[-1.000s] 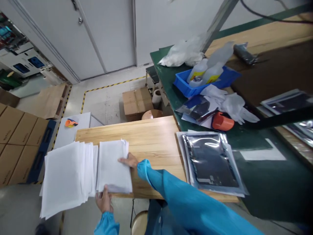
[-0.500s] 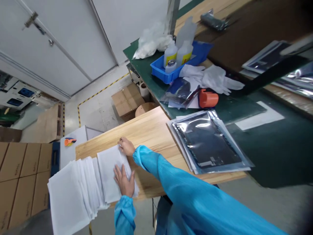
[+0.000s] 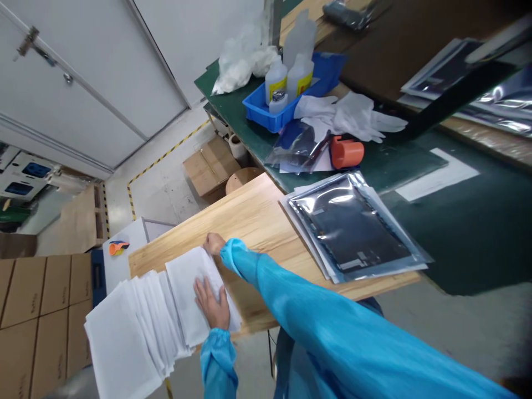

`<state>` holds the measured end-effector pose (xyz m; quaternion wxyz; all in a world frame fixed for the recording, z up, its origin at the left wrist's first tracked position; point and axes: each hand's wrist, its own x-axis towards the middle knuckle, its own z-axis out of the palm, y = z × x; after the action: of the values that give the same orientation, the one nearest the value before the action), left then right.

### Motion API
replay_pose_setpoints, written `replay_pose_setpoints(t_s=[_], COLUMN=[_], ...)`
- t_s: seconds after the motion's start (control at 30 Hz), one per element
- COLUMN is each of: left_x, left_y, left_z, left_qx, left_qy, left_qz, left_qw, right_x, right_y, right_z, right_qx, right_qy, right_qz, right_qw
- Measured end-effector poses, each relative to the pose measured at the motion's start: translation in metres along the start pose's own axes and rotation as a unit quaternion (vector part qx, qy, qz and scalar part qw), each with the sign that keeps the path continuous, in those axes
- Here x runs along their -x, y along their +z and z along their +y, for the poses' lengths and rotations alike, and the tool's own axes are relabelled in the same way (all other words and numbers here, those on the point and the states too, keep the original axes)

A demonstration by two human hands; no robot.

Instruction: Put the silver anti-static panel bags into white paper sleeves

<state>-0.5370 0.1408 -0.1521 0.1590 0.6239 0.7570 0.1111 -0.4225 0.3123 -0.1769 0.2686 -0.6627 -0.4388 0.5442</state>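
Observation:
A small stack of white sheets (image 3: 189, 288) lies at the left end of a wooden board (image 3: 257, 221). My left hand (image 3: 213, 303) lies flat on the near part of that stack, fingers stretched out. My right hand (image 3: 213, 244) rests at the stack's far right corner, its fingers curled on the edge of the sheets. Both arms wear blue sleeves. A larger fanned pile of white sheets (image 3: 128, 332) lies just left of the stack and hangs over the board's edge.
Shiny anti-static bags (image 3: 353, 227) with dark panels lie on the board's right end. Behind, on a green mat, stand a blue tray (image 3: 257, 111) with bottles, white gloves (image 3: 353, 113), an orange tape dispenser (image 3: 346, 152). Cardboard boxes (image 3: 41, 310) sit on the floor left.
My left hand moved from the stack's near edge onto its top and lies flat. My right hand slid from the right edge to the far corner. The view swung and tilted.

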Motion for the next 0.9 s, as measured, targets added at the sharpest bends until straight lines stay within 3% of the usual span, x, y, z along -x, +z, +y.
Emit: replay_pose_setpoints(t_s=[0.1, 0.23, 0.33, 0.4, 0.47, 0.53, 0.67, 0.77, 0.9], left_x=[-0.014, -0.059, -0.092, -0.097, -0.081, -0.045, 0.036, 0.065, 0.066], left_y=[0.002, 0.004, 0.002, 0.001, 0.002, 0.011, 0.049, 0.075, 0.092], left_z=[0.010, 0.027, 0.034, 0.036, 0.037, 0.039, 0.046, 0.048, 0.035], left_qx=[-0.047, -0.120, -0.175, -0.185, -0.168, -0.129, -0.070, -0.083, -0.101], left_qy=[0.052, 0.118, 0.145, 0.149, 0.143, 0.160, 0.227, 0.182, 0.218], left_qz=[-0.004, -0.014, -0.075, -0.099, -0.071, -0.056, -0.187, -0.216, -0.194], left_qw=[0.998, 0.986, 0.971, 0.966, 0.973, 0.977, 0.953, 0.956, 0.951], right_x=[0.003, 0.024, 0.061, 0.098, 0.141, 0.185, 0.252, 0.274, 0.266], right_y=[-0.010, -0.032, -0.049, -0.059, -0.068, -0.077, -0.107, -0.145, -0.186], right_z=[0.006, 0.025, 0.051, 0.074, 0.102, 0.136, 0.205, 0.238, 0.250], right_qx=[-0.015, -0.031, -0.033, -0.030, -0.029, -0.044, 0.004, 0.092, 0.137], right_qy=[0.010, 0.007, -0.007, -0.018, -0.031, -0.049, 0.022, 0.067, 0.123], right_qz=[0.027, 0.057, 0.048, 0.027, -0.002, -0.036, -0.076, -0.048, -0.063], right_qw=[0.999, 0.998, 0.998, 0.999, 0.999, 0.997, 0.997, 0.992, 0.981])
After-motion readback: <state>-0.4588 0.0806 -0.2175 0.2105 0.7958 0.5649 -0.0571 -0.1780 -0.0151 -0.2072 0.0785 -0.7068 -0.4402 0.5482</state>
